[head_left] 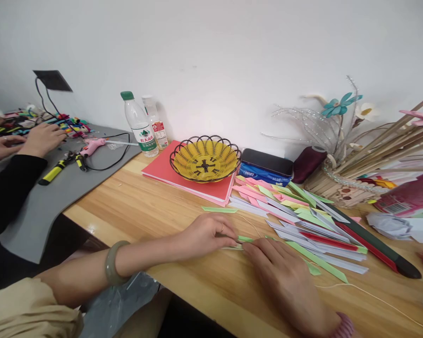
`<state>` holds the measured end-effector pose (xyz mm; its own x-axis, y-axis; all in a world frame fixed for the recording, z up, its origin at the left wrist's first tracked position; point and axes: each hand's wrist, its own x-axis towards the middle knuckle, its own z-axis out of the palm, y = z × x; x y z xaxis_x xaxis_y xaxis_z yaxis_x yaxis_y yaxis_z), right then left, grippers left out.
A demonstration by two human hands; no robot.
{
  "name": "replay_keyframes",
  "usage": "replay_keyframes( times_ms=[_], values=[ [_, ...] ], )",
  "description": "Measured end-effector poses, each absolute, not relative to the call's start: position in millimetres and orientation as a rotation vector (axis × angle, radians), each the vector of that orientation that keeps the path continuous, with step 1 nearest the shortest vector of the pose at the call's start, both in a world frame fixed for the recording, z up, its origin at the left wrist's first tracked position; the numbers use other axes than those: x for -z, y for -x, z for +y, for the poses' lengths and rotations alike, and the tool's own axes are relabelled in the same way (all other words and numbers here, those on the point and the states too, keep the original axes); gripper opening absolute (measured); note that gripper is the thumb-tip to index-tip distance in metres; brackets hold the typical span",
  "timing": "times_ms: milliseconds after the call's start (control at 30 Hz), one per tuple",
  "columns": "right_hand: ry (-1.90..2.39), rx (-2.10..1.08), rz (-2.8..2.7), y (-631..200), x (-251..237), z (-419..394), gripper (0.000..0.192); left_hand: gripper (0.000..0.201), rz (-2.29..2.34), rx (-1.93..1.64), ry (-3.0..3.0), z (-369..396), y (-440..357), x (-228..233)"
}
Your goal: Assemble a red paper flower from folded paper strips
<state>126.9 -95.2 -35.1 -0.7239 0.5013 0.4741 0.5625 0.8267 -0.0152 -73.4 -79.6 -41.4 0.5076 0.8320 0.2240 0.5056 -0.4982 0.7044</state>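
Low over the wooden table, my left hand (204, 237) pinches a narrow green paper strip (246, 239) between thumb and fingers. Bent over the other end of that strip, my right hand (284, 274) presses it near the tabletop, hiding part of it. A thin cream string (356, 286) runs out on the right side of my right hand. Beyond my fingers lies a loose green folded strip (219, 210). Several folded white, pink, yellow and green paper strips (285, 202) are heaped just past my right hand.
A yellow woven basket (206, 162) stands on red paper (155, 169). Behind are a water bottle (139, 126), a black case (267, 161) and a dark thread spool (309, 163). A paper trimmer (384, 253) lies right. At left, a co-worker's hands (42, 139) are near pliers (54, 171).
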Motion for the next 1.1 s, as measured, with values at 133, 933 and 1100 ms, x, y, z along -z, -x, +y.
replay_keyframes(
  times_ms=[133,933,1100],
  values=[
    [0.856,0.190,-2.530,-129,36,-95,0.034,0.021,1.040,-0.791,-2.432,-88,75,47],
    [1.010,0.376,-2.516,-131,48,-89,0.035,0.048,1.671,-0.506,-2.635,-93,75,57],
    [0.994,0.538,-2.536,-133,60,-87,0.039,0.039,1.813,-0.428,-2.702,-94,70,61]
  ],
)
